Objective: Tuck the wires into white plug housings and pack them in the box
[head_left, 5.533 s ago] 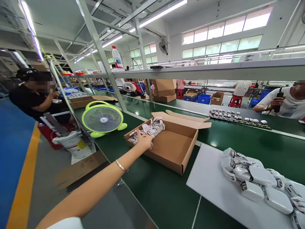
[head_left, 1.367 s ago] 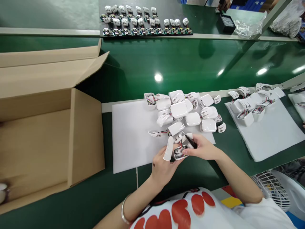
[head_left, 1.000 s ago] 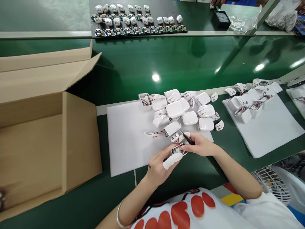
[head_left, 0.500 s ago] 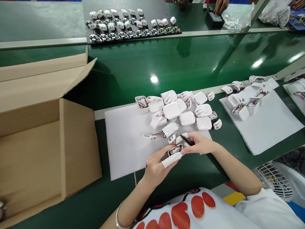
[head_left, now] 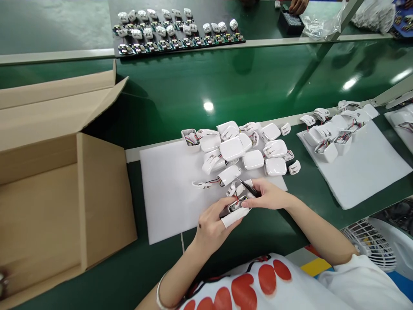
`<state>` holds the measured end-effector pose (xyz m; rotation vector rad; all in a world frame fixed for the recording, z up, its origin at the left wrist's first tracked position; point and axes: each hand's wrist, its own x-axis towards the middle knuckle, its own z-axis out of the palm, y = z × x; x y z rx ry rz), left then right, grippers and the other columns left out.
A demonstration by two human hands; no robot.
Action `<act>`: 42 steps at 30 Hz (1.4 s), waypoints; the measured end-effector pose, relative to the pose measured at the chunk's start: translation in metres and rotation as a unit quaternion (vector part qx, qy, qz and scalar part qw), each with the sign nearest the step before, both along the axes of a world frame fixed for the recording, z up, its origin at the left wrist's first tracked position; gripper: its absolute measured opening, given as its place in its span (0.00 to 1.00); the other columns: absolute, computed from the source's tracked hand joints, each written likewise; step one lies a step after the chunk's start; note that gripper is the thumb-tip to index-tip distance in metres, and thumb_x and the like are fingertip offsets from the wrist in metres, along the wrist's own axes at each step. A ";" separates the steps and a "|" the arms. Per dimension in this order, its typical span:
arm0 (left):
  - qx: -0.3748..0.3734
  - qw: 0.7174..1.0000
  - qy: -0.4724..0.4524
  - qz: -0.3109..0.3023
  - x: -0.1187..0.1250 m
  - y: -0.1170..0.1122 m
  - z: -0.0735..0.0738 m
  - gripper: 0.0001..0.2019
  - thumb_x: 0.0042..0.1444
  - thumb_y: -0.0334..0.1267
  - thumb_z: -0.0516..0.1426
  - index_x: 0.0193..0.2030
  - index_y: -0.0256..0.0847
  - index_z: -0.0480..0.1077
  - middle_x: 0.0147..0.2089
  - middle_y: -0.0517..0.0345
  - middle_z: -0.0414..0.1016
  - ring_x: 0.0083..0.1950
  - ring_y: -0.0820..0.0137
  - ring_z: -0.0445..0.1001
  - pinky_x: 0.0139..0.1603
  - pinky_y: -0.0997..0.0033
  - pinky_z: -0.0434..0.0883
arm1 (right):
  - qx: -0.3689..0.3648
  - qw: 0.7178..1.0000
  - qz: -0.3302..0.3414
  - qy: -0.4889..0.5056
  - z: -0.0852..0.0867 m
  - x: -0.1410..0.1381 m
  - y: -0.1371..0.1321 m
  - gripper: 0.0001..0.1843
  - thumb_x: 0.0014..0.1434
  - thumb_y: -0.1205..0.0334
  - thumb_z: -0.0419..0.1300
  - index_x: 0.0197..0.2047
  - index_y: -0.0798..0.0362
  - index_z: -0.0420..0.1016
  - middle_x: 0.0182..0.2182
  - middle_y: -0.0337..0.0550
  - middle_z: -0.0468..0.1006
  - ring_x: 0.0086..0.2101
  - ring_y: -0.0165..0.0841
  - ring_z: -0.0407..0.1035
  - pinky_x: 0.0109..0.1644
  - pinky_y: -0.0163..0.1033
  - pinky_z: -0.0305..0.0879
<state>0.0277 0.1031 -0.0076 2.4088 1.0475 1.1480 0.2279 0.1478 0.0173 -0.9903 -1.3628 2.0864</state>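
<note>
My left hand, with a white cot on one finger, is closed round a small white plastic housing with red and coloured wires in it. My right hand pinches black tweezers whose tip points up and left over the housing. Both hands hover at the near edge of a white foam sheet. Just beyond them lies a pile of white housings, several with loose wires.
An open cardboard box stands at the left on the green belt. A second foam sheet with more housings lies right. A black tray of small circuit boards sits far across. A white fan is at lower right. Another person's hand shows at the top.
About five seconds ago my left hand reached into the box at the left. Since then both hands work at the foam sheet; over the last second they have barely shifted.
</note>
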 end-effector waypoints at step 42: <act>0.036 0.997 0.054 0.034 0.000 -0.004 0.006 0.07 0.55 0.28 0.59 0.41 0.38 0.72 0.42 0.49 0.73 0.39 0.66 0.75 0.39 0.72 0.72 | -0.169 0.974 -0.137 0.069 -0.011 0.003 0.005 0.19 0.55 0.50 0.59 0.30 0.61 0.73 0.11 0.29 0.59 0.12 0.21 0.49 0.14 0.30 0.42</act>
